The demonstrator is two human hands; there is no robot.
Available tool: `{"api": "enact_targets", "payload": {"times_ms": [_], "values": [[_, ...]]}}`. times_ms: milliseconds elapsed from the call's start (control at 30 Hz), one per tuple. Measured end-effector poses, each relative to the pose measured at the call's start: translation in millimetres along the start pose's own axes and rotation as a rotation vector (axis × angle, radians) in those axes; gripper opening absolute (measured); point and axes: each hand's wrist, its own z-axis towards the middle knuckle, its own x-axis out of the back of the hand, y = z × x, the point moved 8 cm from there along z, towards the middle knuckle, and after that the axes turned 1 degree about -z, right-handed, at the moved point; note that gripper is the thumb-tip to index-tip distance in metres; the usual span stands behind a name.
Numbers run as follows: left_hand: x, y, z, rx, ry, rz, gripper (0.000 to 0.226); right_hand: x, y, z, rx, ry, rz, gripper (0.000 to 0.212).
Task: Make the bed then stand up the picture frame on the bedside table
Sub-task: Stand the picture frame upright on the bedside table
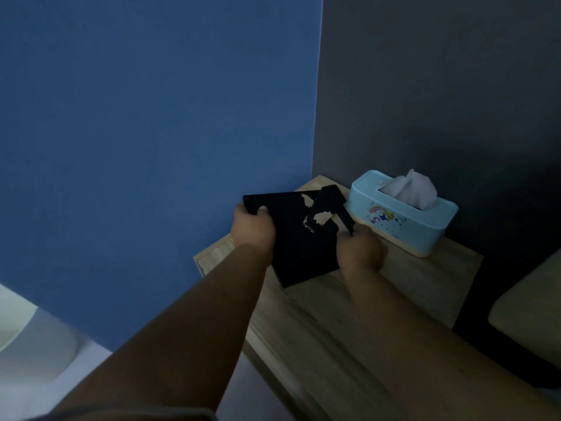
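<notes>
Hands hold the black picture frame [299, 253] tilted above the wooden counter [394, 284]: left hand [253, 230] fingers clamp its top corner, right hand [361, 250] fingers pinch the back stand, beside a tissue box [400, 212].

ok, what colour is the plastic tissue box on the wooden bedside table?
Light blue plastic tissue box with a small cartoon print on its side and a cream base; head view.

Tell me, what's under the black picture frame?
Under the picture frame, held by the left hand and right hand, is the wooden bedside table. Its covered patch cannot be seen.
</notes>
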Motion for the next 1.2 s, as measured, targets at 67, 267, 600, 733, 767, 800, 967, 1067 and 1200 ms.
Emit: {"api": "enact_targets", "payload": {"times_ms": [67,267,600,733,767,800,967,1067,1200], "values": [[0,2,1,0.004,-0.019,0.0,0.035,0,-10,4,0.019,-0.02,-0.037,0.04],[-3,14,5,-0.005,-0.092,0.033,0.031,-12,-36,3,0.297,-0.148,-0.151,0.05],[-6,36,11,-0.028,-0.167,0.189,0.036,-17,-60,-22,0.874,-0.083,-0.589,0.053],[-7,37,12,-0.024,-0.19,0.217,0.037,-24,-62,-27,0.955,-0.094,-0.688,0.052],[-6,37,12,-0.027,-0.189,0.227,0.037,-24,-61,-28,0.961,-0.076,-0.71,0.049],[-6,38,12,-0.037,-0.183,0.245,0.036,-24,-60,-27,0.97,-0.055,-0.741,0.044],[-5,43,15,-0.09,-0.151,0.323,0.032,-19,-61,-30,0.999,0.027,-0.88,0.062],[-4,48,16,-0.118,-0.141,0.374,0.035,-12,-68,-31,1.048,0.117,-0.922,0.063],[0,56,15,-0.175,-0.093,0.496,0.038,-10,-77,-37,1.165,0.214,-0.971,0.054]]}}
